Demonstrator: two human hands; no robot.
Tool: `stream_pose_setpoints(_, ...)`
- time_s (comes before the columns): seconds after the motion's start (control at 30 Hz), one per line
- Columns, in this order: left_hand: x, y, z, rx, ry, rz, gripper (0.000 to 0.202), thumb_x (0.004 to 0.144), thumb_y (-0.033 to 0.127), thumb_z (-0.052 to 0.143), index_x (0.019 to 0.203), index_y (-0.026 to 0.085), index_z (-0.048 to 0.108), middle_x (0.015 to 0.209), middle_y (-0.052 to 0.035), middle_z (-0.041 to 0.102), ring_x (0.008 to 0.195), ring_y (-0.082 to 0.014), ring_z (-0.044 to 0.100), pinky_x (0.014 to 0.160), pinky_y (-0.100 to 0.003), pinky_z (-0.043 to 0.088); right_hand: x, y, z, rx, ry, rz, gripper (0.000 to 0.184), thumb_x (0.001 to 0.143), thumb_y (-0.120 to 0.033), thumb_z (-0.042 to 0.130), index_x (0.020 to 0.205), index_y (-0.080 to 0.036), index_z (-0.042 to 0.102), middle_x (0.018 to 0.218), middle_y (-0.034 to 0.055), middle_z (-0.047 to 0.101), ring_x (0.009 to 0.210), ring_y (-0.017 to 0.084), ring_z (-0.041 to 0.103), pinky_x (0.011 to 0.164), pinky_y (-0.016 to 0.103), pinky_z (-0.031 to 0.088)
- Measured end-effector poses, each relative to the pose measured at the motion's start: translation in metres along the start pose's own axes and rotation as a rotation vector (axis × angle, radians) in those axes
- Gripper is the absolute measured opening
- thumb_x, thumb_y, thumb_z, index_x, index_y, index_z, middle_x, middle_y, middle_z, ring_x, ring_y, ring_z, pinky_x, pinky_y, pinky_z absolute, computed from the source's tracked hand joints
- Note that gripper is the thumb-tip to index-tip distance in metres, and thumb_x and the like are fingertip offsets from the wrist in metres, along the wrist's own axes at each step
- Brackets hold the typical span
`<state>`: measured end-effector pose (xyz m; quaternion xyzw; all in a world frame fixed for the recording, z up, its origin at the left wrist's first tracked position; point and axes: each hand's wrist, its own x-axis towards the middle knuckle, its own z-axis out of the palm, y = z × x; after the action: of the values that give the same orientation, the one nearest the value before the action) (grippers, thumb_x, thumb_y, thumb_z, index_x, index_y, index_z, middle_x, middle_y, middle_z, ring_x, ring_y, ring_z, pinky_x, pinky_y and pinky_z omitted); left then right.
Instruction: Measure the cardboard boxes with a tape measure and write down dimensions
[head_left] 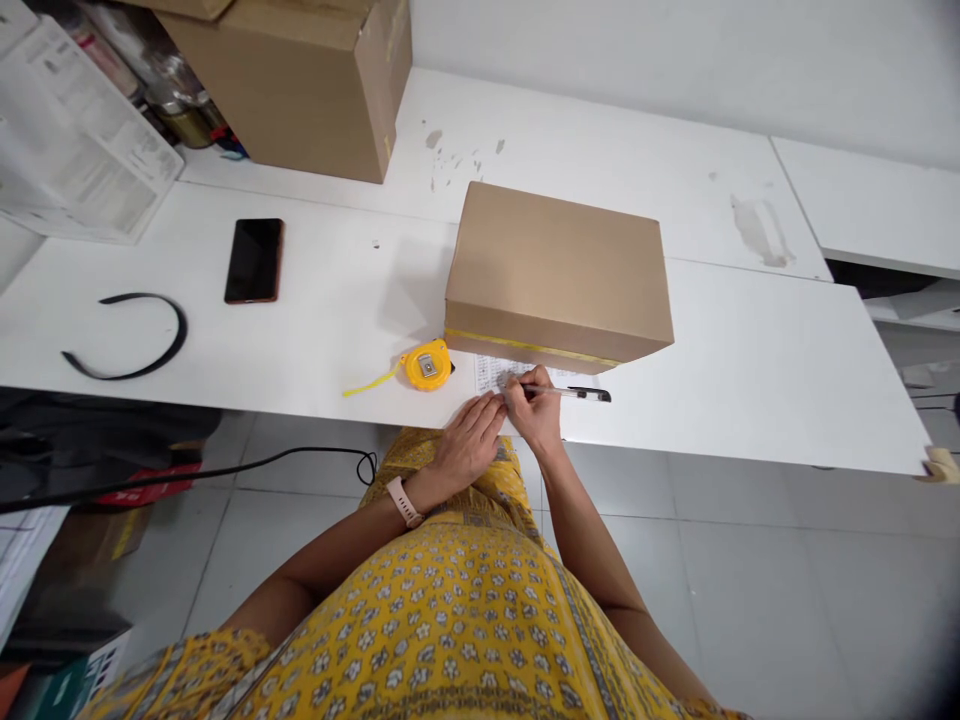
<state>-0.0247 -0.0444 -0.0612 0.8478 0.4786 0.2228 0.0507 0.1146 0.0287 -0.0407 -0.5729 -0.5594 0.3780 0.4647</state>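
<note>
In my right hand (535,408) is a pen (589,394) with a clear barrel and black end, its tip low over a sheet of paper (489,372) covered in small writing. Part of that sheet is hidden by my hands and by the brown cardboard box (562,255) just beyond them. My left hand (474,436) lies flat at the table's front edge, fingers stretched out beside the right hand. To its left, a yellow tape measure (427,366) rests on the table with a short length of yellow tape out.
A phone (255,260) and a black curved band (176,330) lie on the white table (750,390) to the left. A larger cardboard box (300,90) stands at the back left, beside a white printed carton (75,130). A black cable (300,452) hangs below the front edge.
</note>
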Motion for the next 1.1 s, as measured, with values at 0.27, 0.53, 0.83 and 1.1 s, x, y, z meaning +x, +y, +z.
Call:
stream_pose_setpoints(0.27, 0.0035, 0.0037, -0.0067, 0.065, 0.004, 0.004, 0.044, 0.099, 0.015, 0.046, 0.140, 0.003, 0.054, 0.146, -0.0200, 0.060, 0.143, -0.0289, 0.050, 0.121, -0.046, 0.041, 0.0081, -0.0030, -0.0076, -0.005, 0.011, 0.049, 0.022, 0.079, -0.031, 0.062, 0.068, -0.024, 0.045, 0.059, -0.0069, 0.046, 0.057, 0.011, 0.042, 0.055, 0.026, 0.035)
stream_pose_setpoints(0.53, 0.0077, 0.0074, -0.0029, 0.092, -0.054, -0.015, 0.045, 0.099, 0.017, 0.049, 0.143, 0.008, 0.054, 0.147, -0.0175, 0.060, 0.143, -0.0284, 0.050, 0.119, -0.047, 0.040, 0.0069, -0.0028, -0.0084, -0.010, -0.039, 0.016, 0.027, 0.081, -0.036, 0.064, 0.069, -0.024, 0.044, 0.059, -0.0064, 0.047, 0.056, 0.011, 0.043, 0.055, 0.025, 0.036)
stream_pose_setpoints(0.83, 0.0084, 0.0065, -0.0024, 0.095, -0.069, -0.026, 0.044, 0.099, 0.017, 0.048, 0.142, 0.010, 0.056, 0.146, -0.0161, 0.061, 0.143, -0.0277, 0.051, 0.118, -0.046, 0.041, 0.0066, -0.0022, -0.0088, -0.030, -0.047, -0.007, 0.026, 0.083, -0.037, 0.064, 0.070, -0.024, 0.045, 0.059, -0.0063, 0.047, 0.055, 0.011, 0.043, 0.055, 0.026, 0.036)
stream_pose_setpoints(1.1, 0.0073, 0.0063, -0.0006, 0.097, -0.044, -0.019, 0.044, 0.099, 0.016, 0.048, 0.141, 0.010, 0.056, 0.145, -0.0159, 0.062, 0.142, -0.0277, 0.051, 0.118, -0.046, 0.042, 0.0073, -0.0033, -0.0082, -0.014, -0.043, 0.007, 0.026, 0.081, -0.034, 0.063, 0.068, -0.024, 0.043, 0.060, -0.0063, 0.047, 0.056, 0.011, 0.043, 0.055, 0.026, 0.036)
